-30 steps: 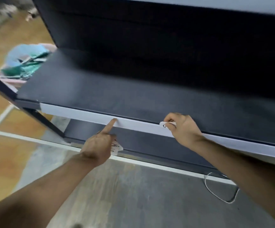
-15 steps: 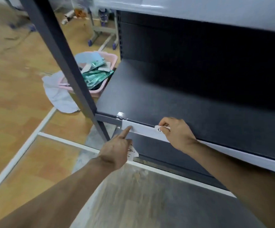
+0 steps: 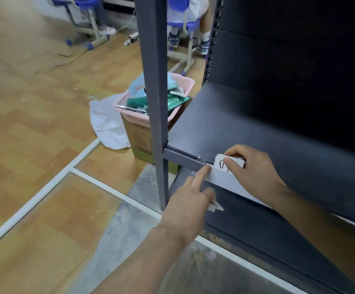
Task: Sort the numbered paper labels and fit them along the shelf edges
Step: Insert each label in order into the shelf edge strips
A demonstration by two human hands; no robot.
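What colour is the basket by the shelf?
The basket is pink, clearest in the head view.

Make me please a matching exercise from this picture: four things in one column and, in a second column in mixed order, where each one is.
Things
1. basket
2. cloth
3. label marked 0
4. left hand

Places
A. on the floor, left of the box
B. pinched by the right hand at the edge of the shelf
C. on top of the box
D. index finger on the end of the strip, with spare labels held under the other fingers

Pairs: 1-C, 2-A, 3-B, 4-D
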